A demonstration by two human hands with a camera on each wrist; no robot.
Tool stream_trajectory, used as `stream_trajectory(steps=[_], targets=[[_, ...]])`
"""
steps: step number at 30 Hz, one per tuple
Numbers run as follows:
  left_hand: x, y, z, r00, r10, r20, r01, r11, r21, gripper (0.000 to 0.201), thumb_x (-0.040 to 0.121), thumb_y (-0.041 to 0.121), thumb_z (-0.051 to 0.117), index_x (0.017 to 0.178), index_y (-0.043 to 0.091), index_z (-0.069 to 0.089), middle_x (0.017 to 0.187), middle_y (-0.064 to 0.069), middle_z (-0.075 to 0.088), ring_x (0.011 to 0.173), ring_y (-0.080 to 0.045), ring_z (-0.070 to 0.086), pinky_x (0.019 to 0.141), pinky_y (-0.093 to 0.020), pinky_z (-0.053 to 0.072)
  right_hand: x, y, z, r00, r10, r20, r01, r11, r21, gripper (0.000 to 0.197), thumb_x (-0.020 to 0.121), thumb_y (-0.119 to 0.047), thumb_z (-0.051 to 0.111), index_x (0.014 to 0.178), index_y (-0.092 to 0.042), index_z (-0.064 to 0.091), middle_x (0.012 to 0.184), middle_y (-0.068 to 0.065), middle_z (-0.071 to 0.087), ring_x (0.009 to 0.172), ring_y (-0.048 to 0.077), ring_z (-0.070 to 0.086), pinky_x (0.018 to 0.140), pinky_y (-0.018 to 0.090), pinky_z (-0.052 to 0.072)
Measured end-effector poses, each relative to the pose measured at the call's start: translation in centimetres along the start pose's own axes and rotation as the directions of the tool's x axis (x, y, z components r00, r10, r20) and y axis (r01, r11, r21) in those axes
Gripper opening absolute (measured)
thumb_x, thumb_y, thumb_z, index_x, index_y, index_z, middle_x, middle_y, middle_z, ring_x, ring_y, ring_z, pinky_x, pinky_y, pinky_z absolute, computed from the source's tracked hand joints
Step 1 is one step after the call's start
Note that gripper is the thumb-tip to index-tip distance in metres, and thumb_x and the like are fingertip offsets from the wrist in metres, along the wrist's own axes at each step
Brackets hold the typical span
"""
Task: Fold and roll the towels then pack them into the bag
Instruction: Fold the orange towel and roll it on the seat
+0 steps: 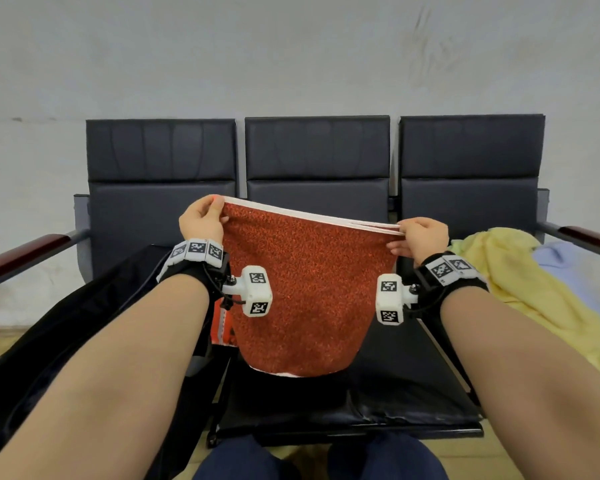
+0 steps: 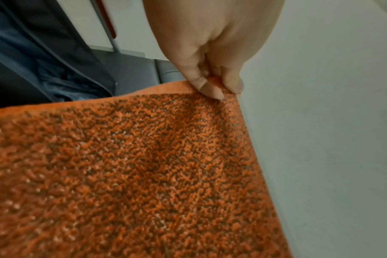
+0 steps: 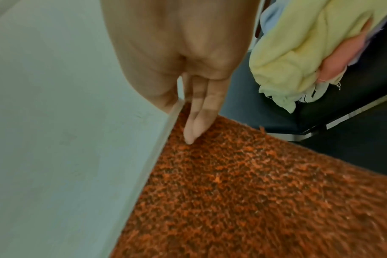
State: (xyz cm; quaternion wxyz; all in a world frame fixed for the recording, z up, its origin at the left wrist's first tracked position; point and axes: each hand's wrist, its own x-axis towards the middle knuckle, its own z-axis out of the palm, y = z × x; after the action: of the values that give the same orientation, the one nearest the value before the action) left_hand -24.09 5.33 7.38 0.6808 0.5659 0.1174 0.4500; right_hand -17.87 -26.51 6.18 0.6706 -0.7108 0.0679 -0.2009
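Note:
An orange speckled towel [image 1: 309,289] hangs doubled in the air above the middle seat, its white-edged top hem stretched between my hands. My left hand [image 1: 210,211] pinches the top left corner [image 2: 219,90] between thumb and fingers. My right hand [image 1: 404,233] pinches the top right corner, where two layered edges show, with fingers [image 3: 194,122] lying against the cloth. A black bag [image 1: 84,317] lies slumped on the left seat, and an orange patch [image 1: 222,327] shows beside it under my left wrist.
A row of three dark padded seats [image 1: 317,157] stands against a pale wall. A yellow towel [image 1: 520,278] and a light blue one [image 1: 561,258] lie heaped on the right seat. Wood-topped armrests [image 1: 21,252] flank the row. My knees [image 1: 236,462] are at the bottom.

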Motion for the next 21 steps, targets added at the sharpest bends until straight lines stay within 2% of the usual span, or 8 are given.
stream_trajectory(steps=[3,6,8,10,13,17,19,21], targets=[[0.0,0.7,0.3,1.0,0.014,-0.01,-0.014,1.0,0.003,0.019,0.092,0.016,0.062,0.105,0.004,0.069,0.084,0.0,0.066,0.052,0.001,0.056,0.058,-0.013,0.048,0.0,-0.8,-0.3,0.998,-0.059,-0.003,0.059,0.997,0.049,0.019,0.082,-0.004,0.05,0.08,-0.003,0.069,0.06,0.01,0.062,0.045,0.016,0.061,0.054,0.028,0.053],[-0.2,1.9,0.8,0.999,0.033,-0.023,-0.033,0.999,-0.018,0.02,0.092,0.016,0.061,0.106,0.003,0.068,0.088,-0.004,0.067,0.049,0.003,0.057,0.058,-0.014,0.048,-0.6,-1.6,-0.4,0.967,-0.235,0.096,0.243,0.967,-0.074,0.013,0.079,-0.009,0.058,0.086,-0.015,0.067,0.078,0.004,0.066,0.072,0.016,0.061,0.073,0.029,0.049],[-0.6,2.9,0.9,0.997,0.08,0.003,-0.08,0.997,0.0,0.019,0.093,0.013,0.06,0.105,0.001,0.068,0.091,-0.006,0.066,0.054,0.001,0.058,0.058,-0.011,0.048,-0.8,-1.9,-0.8,0.94,-0.338,0.04,0.341,0.93,-0.138,0.011,0.082,-0.011,0.062,0.09,-0.016,0.067,0.092,0.008,0.067,0.084,0.02,0.062,0.08,0.031,0.049],[-0.9,4.2,1.0,0.989,0.144,0.025,-0.145,0.986,0.082,0.02,0.092,0.015,0.06,0.105,0.002,0.068,0.093,-0.004,0.066,0.07,-0.005,0.061,0.064,-0.007,0.046,-0.8,-2.9,-1.6,0.895,-0.443,-0.053,0.419,0.876,-0.238,0.013,0.088,-0.018,0.061,0.094,-0.012,0.07,0.096,0.01,0.068,0.094,0.026,0.06,0.088,0.037,0.046],[-1.1,6.0,1.0,0.978,0.209,-0.009,-0.201,0.95,0.241,0.019,0.092,0.026,0.057,0.102,0.014,0.069,0.099,-0.001,0.067,0.095,-0.017,0.061,0.086,-0.02,0.045,-1.3,-5.1,-2.6,0.867,-0.484,-0.121,0.443,0.858,-0.26,0.019,0.093,-0.023,0.057,0.1,-0.008,0.066,0.089,0.007,0.062,0.092,0.026,0.057,0.085,0.034,0.043],[-1.9,8.5,2.2,0.949,0.316,-0.02,-0.307,0.933,0.186,0.022,0.097,0.018,0.05,0.108,0.002,0.06,0.097,-0.002,0.056,0.089,-0.011,0.051,0.07,-0.005,0.038,-2.5,-7.8,-2.7,0.838,-0.497,-0.225,0.503,0.864,-0.034,0.021,0.099,-0.022,0.047,0.111,-0.006,0.054,0.091,0.002,0.057,0.079,0.013,0.053,0.064,0.015,0.035],[-1.9,8.7,2.4,0.965,0.261,-0.011,-0.247,0.923,0.295,0.024,0.097,0.016,0.05,0.108,-0.001,0.062,0.1,-0.005,0.059,0.092,-0.015,0.054,0.069,-0.009,0.036,-2.5,-8.2,-3.0,0.874,-0.444,-0.196,0.437,0.896,-0.077,0.025,0.099,-0.026,0.048,0.113,-0.007,0.057,0.098,0.001,0.059,0.087,0.014,0.056,0.071,0.017,0.038],[-1.5,7.9,2.0,0.996,0.089,0.027,-0.091,0.87,0.484,0.025,0.093,0.015,0.054,0.106,-0.003,0.068,0.106,-0.015,0.067,0.102,-0.027,0.061,0.081,-0.024,0.042,-1.9,-7.5,-3.4,0.939,-0.324,-0.117,0.285,0.92,-0.269,0.028,0.096,-0.026,0.053,0.108,-0.004,0.065,0.104,0.012,0.066,0.1,0.027,0.061,0.08,0.027,0.042]])
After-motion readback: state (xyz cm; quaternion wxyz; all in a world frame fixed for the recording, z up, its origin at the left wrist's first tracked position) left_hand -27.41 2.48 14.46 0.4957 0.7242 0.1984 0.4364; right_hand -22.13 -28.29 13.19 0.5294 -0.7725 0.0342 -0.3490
